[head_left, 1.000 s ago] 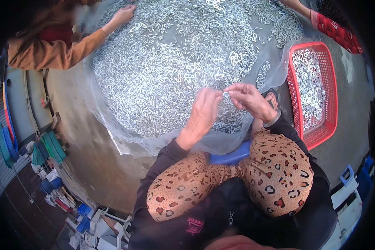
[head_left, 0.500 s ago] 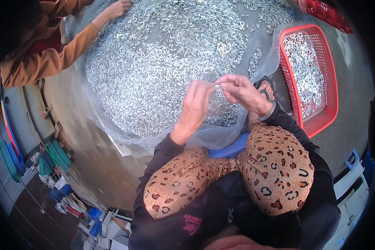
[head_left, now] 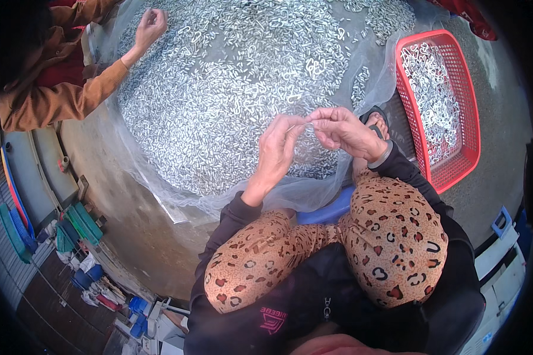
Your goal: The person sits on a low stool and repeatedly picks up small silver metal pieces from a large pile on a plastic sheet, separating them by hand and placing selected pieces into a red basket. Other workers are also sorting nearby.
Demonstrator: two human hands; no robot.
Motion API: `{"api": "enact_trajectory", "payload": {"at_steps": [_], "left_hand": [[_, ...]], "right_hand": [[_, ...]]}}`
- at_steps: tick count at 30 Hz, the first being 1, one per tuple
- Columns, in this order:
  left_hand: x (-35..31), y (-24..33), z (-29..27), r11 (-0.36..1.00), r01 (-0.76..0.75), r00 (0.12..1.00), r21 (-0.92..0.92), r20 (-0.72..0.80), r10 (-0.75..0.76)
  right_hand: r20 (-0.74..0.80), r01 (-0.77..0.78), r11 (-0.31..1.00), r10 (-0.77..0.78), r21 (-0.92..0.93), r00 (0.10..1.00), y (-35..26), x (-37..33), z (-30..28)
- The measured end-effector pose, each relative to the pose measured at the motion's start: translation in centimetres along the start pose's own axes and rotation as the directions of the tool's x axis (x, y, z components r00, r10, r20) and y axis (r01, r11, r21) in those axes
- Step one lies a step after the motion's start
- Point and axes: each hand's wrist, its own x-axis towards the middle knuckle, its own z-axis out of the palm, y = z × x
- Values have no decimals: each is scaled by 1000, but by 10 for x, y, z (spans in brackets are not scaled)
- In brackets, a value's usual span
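My left hand (head_left: 276, 145) and my right hand (head_left: 340, 131) meet fingertip to fingertip over the near part of a wide heap of small silver-grey pieces (head_left: 201, 118). Both are closed in a pinch on a small pale, curved piece (head_left: 308, 126), mostly covered by the fingers; its exact kind is too small to tell. The heap's pieces are short and rod-like, spread on a thin translucent net sheet (head_left: 177, 201). Among them lie a few larger white looped pieces (head_left: 314, 67).
To the right stands a red plastic basket (head_left: 469, 127) partly filled with white curved pieces (head_left: 429, 97). A co-worker's hand (head_left: 153, 23) is over the heap at far left; a red sleeve (head_left: 474, 18) shows at far right. My sandalled foot (head_left: 378, 123) rests beside the basket.
My hands stay together in nearly the same place, with the fingers slightly shifted. The co-worker's hand at far left has drawn back and lifted, its fingers curled. The red sleeve has moved farther away.
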Motion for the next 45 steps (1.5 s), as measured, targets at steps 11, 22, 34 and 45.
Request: {"api": "enact_trajectory", "payload": {"at_steps": [11,22,34,45], "left_hand": [[6,-39,-39,371,196,969,-908,121,-216],[19,-102,-71,810,552,829,-199,28,-558],[46,-113,-74,889,187,980,418,-16,-199],[26,-62,-92,530,222,967,-818,116,-226]], "right_hand": [[-102,223,962,-240,-157,965,-14,-7,-46],[-13,-16,-10,-283,-1000,959,46,33,-60],[118,122,992,-126,40,985,-21,26,-47],[-14,180,586,-311,-790,950,9,84,-51]]}}
